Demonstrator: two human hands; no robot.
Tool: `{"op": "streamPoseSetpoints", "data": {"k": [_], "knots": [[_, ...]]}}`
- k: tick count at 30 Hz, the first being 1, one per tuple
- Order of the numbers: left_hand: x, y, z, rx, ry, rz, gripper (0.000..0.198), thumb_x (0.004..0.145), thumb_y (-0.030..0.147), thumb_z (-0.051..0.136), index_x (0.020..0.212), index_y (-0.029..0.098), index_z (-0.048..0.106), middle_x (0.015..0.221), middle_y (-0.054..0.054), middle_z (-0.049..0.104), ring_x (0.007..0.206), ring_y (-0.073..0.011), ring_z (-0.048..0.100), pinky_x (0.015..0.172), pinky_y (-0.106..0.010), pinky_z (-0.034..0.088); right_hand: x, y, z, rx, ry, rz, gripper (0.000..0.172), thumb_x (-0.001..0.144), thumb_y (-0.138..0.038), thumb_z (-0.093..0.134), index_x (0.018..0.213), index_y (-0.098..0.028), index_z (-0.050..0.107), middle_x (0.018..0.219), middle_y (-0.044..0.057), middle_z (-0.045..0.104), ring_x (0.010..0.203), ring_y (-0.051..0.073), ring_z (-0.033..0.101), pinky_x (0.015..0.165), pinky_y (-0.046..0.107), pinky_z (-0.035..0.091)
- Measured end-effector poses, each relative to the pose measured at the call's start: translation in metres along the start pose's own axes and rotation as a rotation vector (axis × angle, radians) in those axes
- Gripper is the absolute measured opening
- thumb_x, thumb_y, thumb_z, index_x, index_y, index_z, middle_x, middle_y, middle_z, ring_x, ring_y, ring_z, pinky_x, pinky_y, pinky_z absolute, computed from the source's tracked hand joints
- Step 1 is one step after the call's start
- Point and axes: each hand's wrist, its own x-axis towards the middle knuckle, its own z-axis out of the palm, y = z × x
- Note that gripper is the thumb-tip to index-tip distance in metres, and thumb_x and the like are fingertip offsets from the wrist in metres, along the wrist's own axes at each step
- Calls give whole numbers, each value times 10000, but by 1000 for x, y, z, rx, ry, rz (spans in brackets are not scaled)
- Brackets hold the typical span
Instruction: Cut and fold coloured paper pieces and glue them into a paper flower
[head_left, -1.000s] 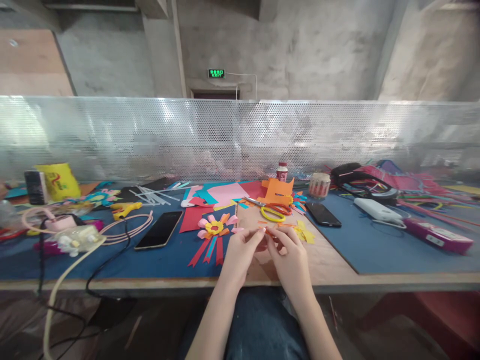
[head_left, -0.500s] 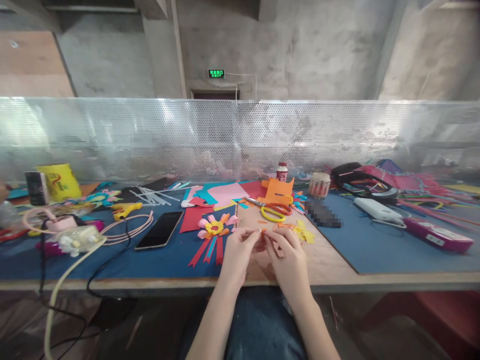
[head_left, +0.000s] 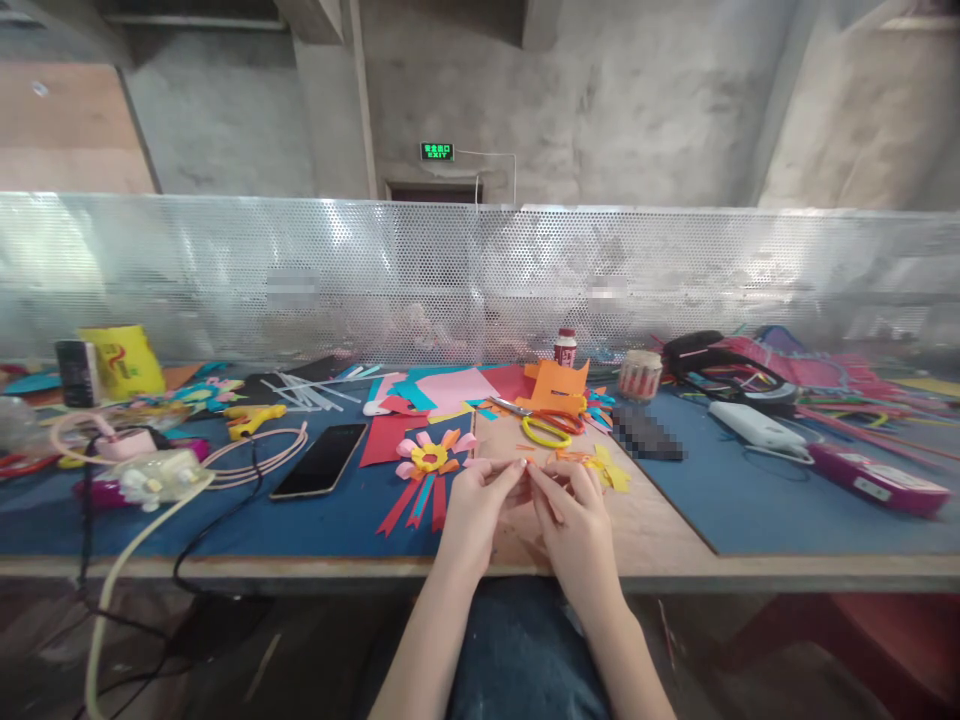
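My left hand (head_left: 480,505) and my right hand (head_left: 574,510) meet fingertip to fingertip over the bare wooden strip of the table. Both are closed in a pinch on a small orange paper piece (head_left: 529,463), mostly covered by the fingers. Just left of my left hand lies a paper flower (head_left: 430,457) with a yellow centre, pink and orange petals and red and blue tails. Beyond the hands are open scissors (head_left: 546,430) with orange and yellow handles. Yellow paper pieces (head_left: 613,470) lie beside my right hand's fingers.
A phone (head_left: 320,460), a yellow glue gun (head_left: 251,418) and coiled cables are to the left. Folded orange paper (head_left: 559,387), a small bottle (head_left: 565,348) and a jar (head_left: 640,374) stand behind. Rightward lie a white device (head_left: 757,427) and a purple box (head_left: 877,478).
Both hands stay together in nearly the same place, with only slight finger movement. Less of the orange paper shows between the fingertips. The view has shifted slightly.
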Motion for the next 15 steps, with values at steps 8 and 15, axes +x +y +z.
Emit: {"op": "streamPoseSetpoints", "data": {"k": [8,15], "knots": [[-2,2,1,52,14,24,197,679,255,658,793,95,640,760,-92,700,733,-212,663,708,-322,522,3,0,-4,166,-9,233,167,816,-192,492,904,-185,633,888,74,582,814,184,542,698,329,484],[-5,4,3,60,56,-5,222,641,262,687,779,95,635,721,-94,698,706,-219,665,695,-333,529,2,-1,-3,136,-16,190,171,807,-155,474,884,-172,627,861,69,572,644,131,540,591,271,499]]}}
